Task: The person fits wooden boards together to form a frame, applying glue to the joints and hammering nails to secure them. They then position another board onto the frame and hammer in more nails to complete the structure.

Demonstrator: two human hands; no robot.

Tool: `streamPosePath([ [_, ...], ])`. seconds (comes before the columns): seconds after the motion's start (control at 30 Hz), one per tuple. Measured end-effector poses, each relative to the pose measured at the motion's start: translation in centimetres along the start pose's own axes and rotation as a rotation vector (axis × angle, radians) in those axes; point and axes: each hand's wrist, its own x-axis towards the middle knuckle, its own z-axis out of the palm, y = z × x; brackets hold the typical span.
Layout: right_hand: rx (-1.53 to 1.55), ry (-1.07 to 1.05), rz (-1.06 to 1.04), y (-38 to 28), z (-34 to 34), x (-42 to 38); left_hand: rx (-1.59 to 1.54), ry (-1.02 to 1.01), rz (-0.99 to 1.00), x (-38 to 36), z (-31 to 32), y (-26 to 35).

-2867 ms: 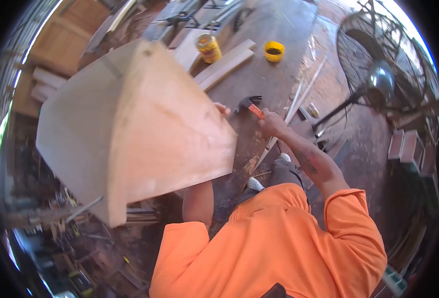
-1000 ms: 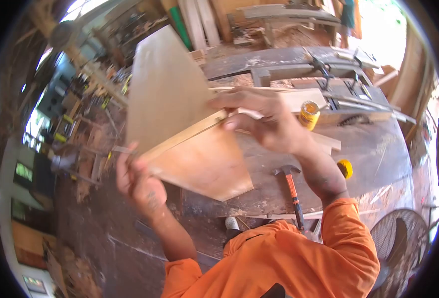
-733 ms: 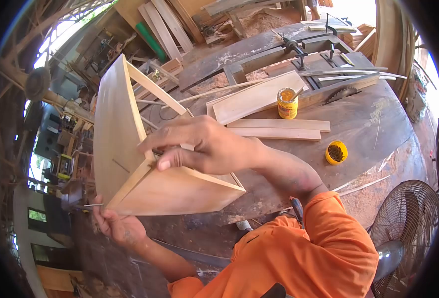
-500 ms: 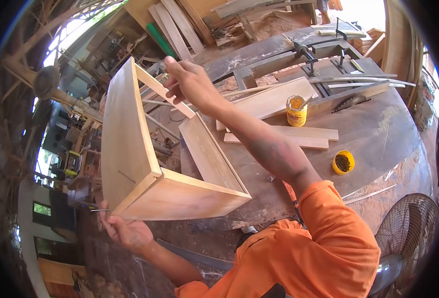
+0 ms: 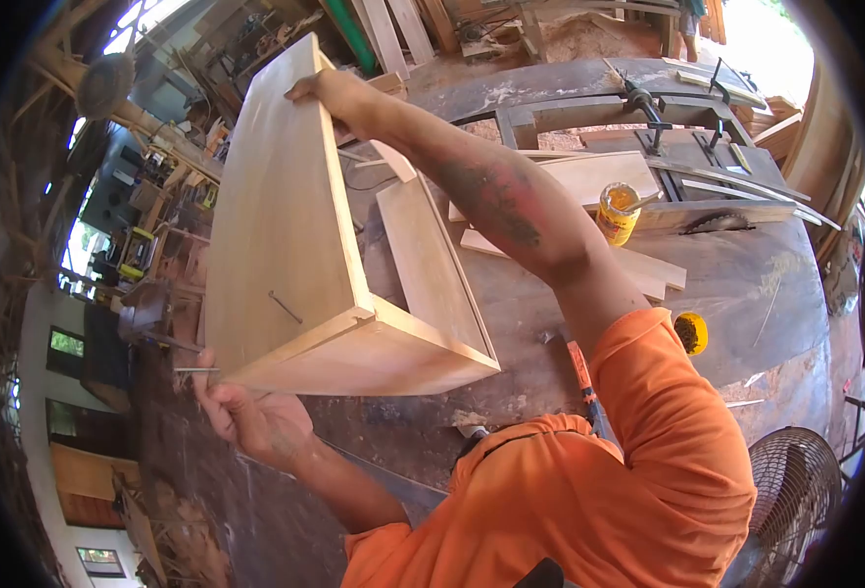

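Observation:
A pale wooden drawer box [image 5: 286, 216], made of joined boards, is tilted up over the workbench. My right hand [image 5: 344, 98] is closed over its far upper edge. The thumb shows on the outer face and the other fingers are mostly hidden behind the board. Down at the near left corner, my left hand [image 5: 256, 416] is closed, its fingers and thumb against the wood. A nail [image 5: 195, 369] sticks out sideways from that corner, across the left fingers. Another nail [image 5: 286, 308] stands partly driven in the broad panel.
On the workbench [image 5: 746, 294] are loose boards [image 5: 589, 181], a yellow jar [image 5: 617, 216] with a stick in it, and a yellow cup [image 5: 691, 333] of small dark pieces. A saw blade [image 5: 719, 223] juts up at right. An orange-handled tool [image 5: 581, 372] lies near my body; a fan [image 5: 795, 490] stands right.
My right hand has come down from above the box's far edge and taken hold of it. The near corner has risen slightly, with my left hand still at it.

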Motion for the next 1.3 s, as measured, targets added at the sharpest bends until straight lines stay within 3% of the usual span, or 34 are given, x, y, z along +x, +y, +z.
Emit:
streamPosePath([
  [0.07,-0.005,-0.006,-0.07,-0.1,-0.8,-0.4,-0.033,-0.023,-0.037,0.5,-0.2,0.0],
  [0.23,-0.232,-0.036,0.038,-0.8,-2.5,-0.6,-0.11,-0.024,-0.089,0.4,0.4,-0.3],
  [0.33,-0.311,0.116,-0.06,-1.8,-3.4,-4.7,-0.059,-0.077,-0.041,0.6,-0.2,-0.8],
  [0.37,-0.316,0.224,-0.099,-2.5,-2.7,-8.0,-0.038,-0.106,-0.023,0.8,-0.4,-1.0],
  [0.5,-0.123,-0.077,-0.471,-0.6,-1.2,-22.6,-0.09,-0.113,-0.053,0.9,-0.9,-1.7],
  [0.6,-0.404,-0.054,-0.708,0.4,0.5,-28.6,-0.116,-0.126,-0.053,1.0,-0.3,-1.0],
  [0.67,-0.59,0.006,-0.817,0.3,1.5,-29.6,-0.113,-0.132,-0.076,0.9,-0.6,-1.0],
  [0.8,-0.57,0.022,-0.724,-0.4,2.2,-28.3,-0.11,-0.156,-0.096,1.0,-0.8,-0.9],
  [0.93,-0.717,-0.01,-0.846,-1.2,1.6,-27.6,-0.134,-0.183,-0.123,1.4,-1.1,-1.2],
  [1.3,-0.69,0.066,-0.928,-0.6,2.3,-27.5,-0.097,-0.265,-0.113,1.8,-1.7,-1.5],
])
